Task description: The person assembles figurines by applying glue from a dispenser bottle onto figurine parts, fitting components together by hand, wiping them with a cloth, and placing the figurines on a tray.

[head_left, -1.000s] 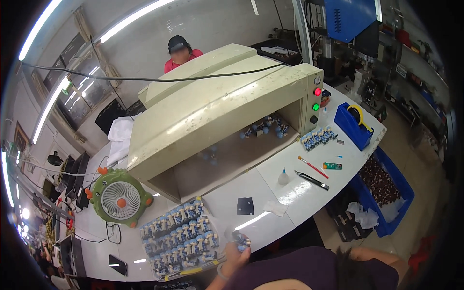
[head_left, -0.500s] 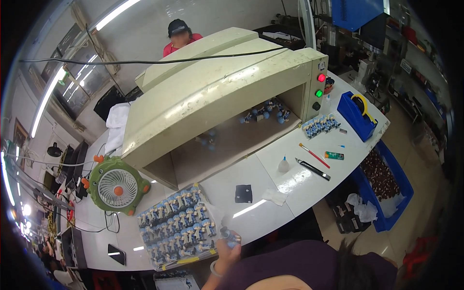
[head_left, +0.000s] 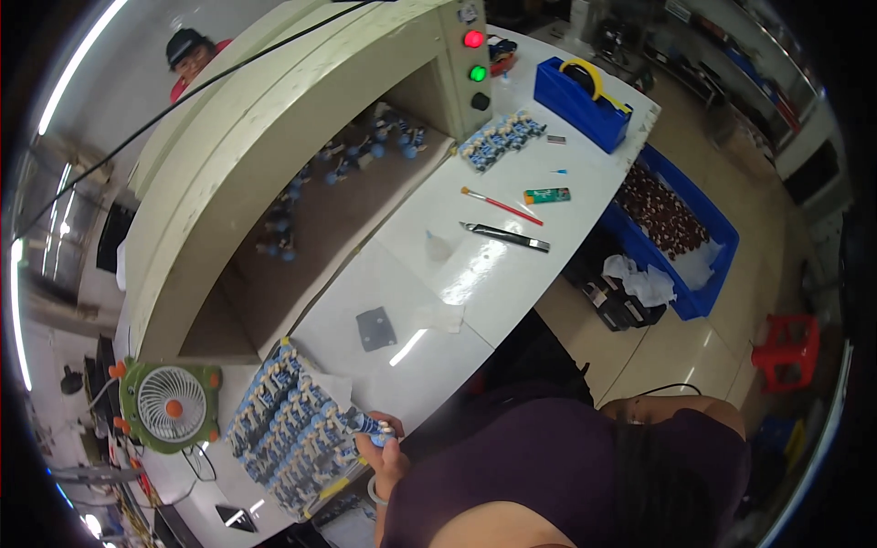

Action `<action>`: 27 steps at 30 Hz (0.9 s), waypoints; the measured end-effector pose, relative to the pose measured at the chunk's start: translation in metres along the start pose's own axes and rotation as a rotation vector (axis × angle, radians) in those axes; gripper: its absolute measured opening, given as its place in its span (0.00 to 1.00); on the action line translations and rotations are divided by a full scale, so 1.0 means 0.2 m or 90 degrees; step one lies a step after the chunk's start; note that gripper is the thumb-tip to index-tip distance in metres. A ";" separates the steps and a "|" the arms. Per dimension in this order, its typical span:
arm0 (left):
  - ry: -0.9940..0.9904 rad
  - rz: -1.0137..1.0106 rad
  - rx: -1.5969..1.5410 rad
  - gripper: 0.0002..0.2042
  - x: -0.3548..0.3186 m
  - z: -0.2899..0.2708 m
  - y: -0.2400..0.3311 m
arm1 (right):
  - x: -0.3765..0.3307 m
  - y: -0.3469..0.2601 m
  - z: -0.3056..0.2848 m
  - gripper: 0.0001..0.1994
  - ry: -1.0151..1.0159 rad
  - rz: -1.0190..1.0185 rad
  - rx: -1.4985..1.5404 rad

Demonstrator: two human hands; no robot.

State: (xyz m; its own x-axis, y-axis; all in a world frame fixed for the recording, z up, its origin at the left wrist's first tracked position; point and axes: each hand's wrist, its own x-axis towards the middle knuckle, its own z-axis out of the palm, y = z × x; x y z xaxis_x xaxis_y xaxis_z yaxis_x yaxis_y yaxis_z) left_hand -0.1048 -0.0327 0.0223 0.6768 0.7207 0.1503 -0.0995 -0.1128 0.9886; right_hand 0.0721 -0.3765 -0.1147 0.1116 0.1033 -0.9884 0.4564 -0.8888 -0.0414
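My left hand, with a pale bracelet at the wrist, is closed round a small figurine in blue and white. It holds the figurine at the table's front edge, beside the right side of a tray. That tray of figurines carries rows of similar blue, white and dark pieces, with yellow tape on its corners. My right hand is out of view.
A cream tunnel machine holds several figurines inside. A green fan, dark square pad, squeeze bottle, black knife, red brush, lighter and blue tape dispenser stand or lie on the white table.
The view has swung right, so the machine and table have shifted left in it. My left hand still holds the figurine beside the tray. More figurines inside the machine show now.
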 end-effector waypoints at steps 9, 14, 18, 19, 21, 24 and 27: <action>0.001 -0.031 0.043 0.24 -0.01 0.02 0.06 | 0.10 0.37 0.12 0.23 -0.036 -0.225 -0.126; -0.061 -0.050 0.065 0.25 0.02 0.05 0.04 | 0.11 0.48 0.12 0.19 -0.014 -0.200 -0.331; 0.030 -0.052 -0.039 0.26 -0.04 -0.01 0.00 | 0.11 0.50 0.07 0.19 -0.007 -0.172 -0.304; 0.077 -0.054 -0.023 0.26 -0.06 -0.06 -0.06 | 0.13 0.49 0.06 0.19 -0.003 -0.170 -0.292; 0.091 -0.055 0.004 0.26 -0.06 -0.09 -0.10 | 0.14 0.49 0.10 0.19 -0.002 -0.157 -0.257; -0.002 -0.062 0.045 0.24 0.01 -0.08 -0.05 | 0.15 0.50 0.09 0.19 -0.011 -0.153 -0.236; -0.037 -0.061 0.030 0.23 0.01 -0.08 -0.10 | 0.20 0.48 -0.04 0.19 -0.026 -0.155 -0.264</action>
State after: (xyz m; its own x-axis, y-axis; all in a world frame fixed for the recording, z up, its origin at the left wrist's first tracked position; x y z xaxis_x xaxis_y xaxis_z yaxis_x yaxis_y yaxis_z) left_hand -0.1135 -0.0189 0.0034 0.7229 0.6889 0.0525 0.0020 -0.0782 0.9969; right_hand 0.1274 -0.4547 -0.1574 -0.0736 0.2611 -0.9625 0.7797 -0.5867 -0.2188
